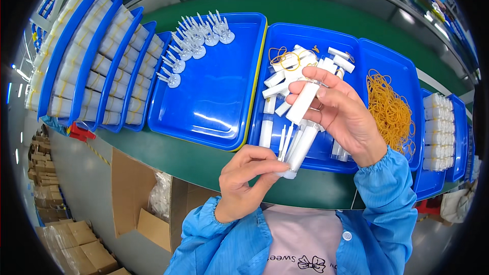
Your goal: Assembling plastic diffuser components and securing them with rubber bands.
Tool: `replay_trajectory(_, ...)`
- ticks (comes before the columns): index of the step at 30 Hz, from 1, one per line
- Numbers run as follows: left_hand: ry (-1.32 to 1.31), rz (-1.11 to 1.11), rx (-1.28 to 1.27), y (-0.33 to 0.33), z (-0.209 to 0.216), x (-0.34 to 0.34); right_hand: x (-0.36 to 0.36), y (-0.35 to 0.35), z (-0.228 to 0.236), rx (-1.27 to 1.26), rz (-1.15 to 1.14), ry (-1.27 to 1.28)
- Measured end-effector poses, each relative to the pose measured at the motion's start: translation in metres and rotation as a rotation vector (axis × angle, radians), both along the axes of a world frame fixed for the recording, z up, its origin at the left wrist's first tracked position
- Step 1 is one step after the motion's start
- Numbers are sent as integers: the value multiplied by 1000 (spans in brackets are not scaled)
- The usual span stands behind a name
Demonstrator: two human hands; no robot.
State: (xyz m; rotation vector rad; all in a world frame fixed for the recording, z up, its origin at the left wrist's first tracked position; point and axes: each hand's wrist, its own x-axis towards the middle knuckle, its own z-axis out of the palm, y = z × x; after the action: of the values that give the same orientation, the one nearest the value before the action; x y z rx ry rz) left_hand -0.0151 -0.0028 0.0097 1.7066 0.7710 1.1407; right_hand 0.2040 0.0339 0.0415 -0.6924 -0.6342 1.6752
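Observation:
My left hand point(247, 177) pinches the clear base of a white pronged stand point(282, 142) between thumb and fingers, low in front of my chest. A white tube in a clear sleeve point(304, 145) stands tilted on that base beside the bare prongs. My right hand point(346, 117) grips a second white tube point(304, 103) just above, its lower end close to the stand. Behind it, a blue tray point(351, 40) holds loose white tubes and a few rubber bands. More pronged stands point(186, 46) sit in rows at the back of the left blue tray point(204, 112).
Yellow rubber bands point(389, 109) are heaped in a tray at the right. Banded white bundles point(438, 130) lie in another tray beyond. Stacked blue trays of banded bundles point(86, 71) rise at the left. An open cardboard box point(127, 193) stands below the green table's edge point(204, 160).

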Motion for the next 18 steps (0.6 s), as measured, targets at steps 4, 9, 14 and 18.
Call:
replay_trajectory(4, -2, -19, 6, 0, 0, 1, 1, 0, -2, -29, -4, 9)
replay_trajectory(9, 17, -16, 7, 1, 2, 3, 3, 0, -7, -28, 9, -51)
replay_trajectory(14, 40, -16, 20, 1, 2, 0, -1, -3, 5, 51, 134, -197)
replay_trajectory(18, 98, -71, 76, 2, 8, -2, 7, -1, 14, 25, 149, -514)
